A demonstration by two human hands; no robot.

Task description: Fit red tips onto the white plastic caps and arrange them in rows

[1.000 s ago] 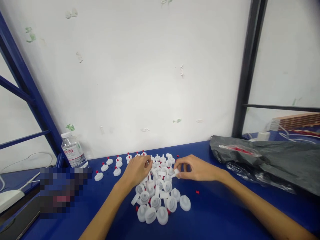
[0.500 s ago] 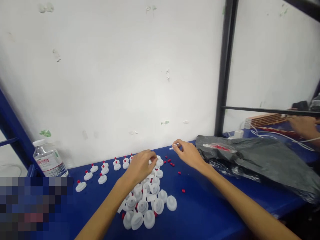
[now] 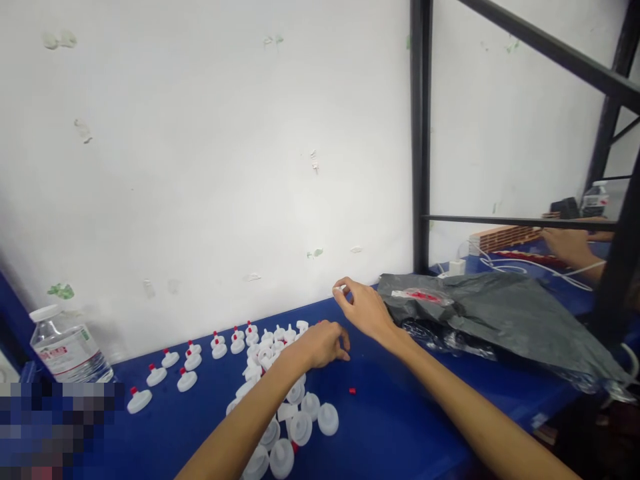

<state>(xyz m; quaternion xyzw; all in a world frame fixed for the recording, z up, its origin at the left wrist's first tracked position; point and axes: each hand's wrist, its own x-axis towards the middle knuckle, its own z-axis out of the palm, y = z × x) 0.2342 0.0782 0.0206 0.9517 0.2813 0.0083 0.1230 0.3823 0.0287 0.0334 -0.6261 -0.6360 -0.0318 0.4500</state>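
Observation:
A heap of white plastic caps (image 3: 287, 427) lies on the blue table (image 3: 395, 413). Behind it stands a row of caps with red tips (image 3: 190, 360). My left hand (image 3: 320, 343) hangs low over the table just right of the heap, fingers curled down onto small red pieces; what they pinch is hidden. My right hand (image 3: 363, 307) is raised near the wall, thumb and forefinger pinched on a small white piece (image 3: 340, 288). One loose red piece (image 3: 352, 391) lies on the table.
A black plastic bag (image 3: 490, 313) lies at the right. A black frame post (image 3: 420, 133) rises behind it. A water bottle (image 3: 65, 347) stands at the far left. Another person's hand (image 3: 567, 243) rests on the neighbouring table with white cables.
The view has swung right. My left hand moved from the heap's top to the table right of it. My right hand stays lifted with the white piece.

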